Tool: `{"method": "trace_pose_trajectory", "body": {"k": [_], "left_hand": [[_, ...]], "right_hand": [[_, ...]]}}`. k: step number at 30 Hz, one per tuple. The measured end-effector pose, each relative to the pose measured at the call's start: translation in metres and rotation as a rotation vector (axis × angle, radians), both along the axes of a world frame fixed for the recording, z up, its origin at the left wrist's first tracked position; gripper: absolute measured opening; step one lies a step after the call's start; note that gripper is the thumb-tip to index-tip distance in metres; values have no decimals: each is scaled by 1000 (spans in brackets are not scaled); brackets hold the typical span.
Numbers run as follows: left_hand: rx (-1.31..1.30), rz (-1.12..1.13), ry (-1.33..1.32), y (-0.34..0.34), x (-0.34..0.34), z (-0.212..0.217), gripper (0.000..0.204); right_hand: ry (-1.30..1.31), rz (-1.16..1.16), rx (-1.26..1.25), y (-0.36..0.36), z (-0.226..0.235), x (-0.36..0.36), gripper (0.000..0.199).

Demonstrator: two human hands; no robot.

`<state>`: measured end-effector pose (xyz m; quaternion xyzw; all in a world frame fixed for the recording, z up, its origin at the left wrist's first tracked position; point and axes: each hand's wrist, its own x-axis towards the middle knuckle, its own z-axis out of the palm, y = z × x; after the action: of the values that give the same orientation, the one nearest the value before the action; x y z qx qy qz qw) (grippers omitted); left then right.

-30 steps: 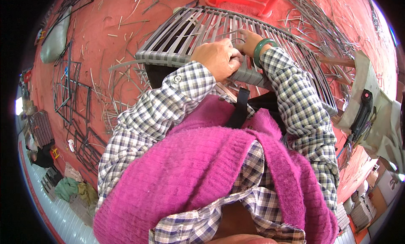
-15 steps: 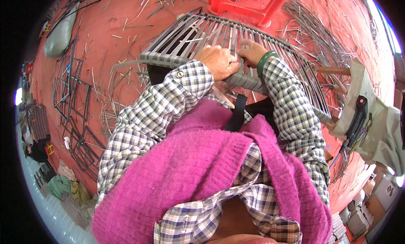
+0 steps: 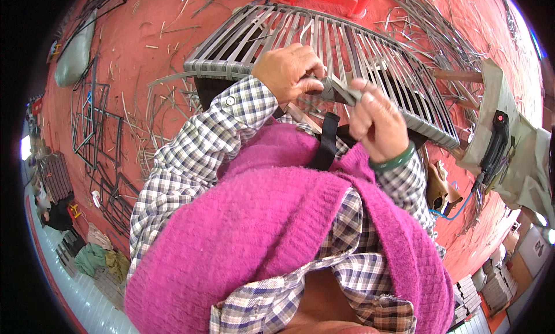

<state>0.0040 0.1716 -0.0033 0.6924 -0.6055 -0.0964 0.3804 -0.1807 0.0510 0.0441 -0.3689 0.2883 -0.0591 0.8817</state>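
Both hands were up at the near edge of the grey woven-strip panel, which lay tilted over the red floor. The left hand was curled shut over a flat grey strip at the panel's rim. The right hand, green bangle on its wrist, pinched the same strip just beside it. Loose grey offcuts littered the floor to the left, near black wire frames.
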Motion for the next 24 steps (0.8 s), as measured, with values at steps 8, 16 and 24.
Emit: {"method": "trace_pose_trajectory", "body": {"k": [8,16,24], "left_hand": [[-41,-42,-24,0,3,-7,17],[-29,-63,-9,-8,-4,0,21],[217,39,158,-31,-31,5,22]], "right_hand": [[153,30,-84,2,24,14,19],[314,279,-660,-43,-14,-15,24],[452,247,-797,-82,-42,66,21]]}}
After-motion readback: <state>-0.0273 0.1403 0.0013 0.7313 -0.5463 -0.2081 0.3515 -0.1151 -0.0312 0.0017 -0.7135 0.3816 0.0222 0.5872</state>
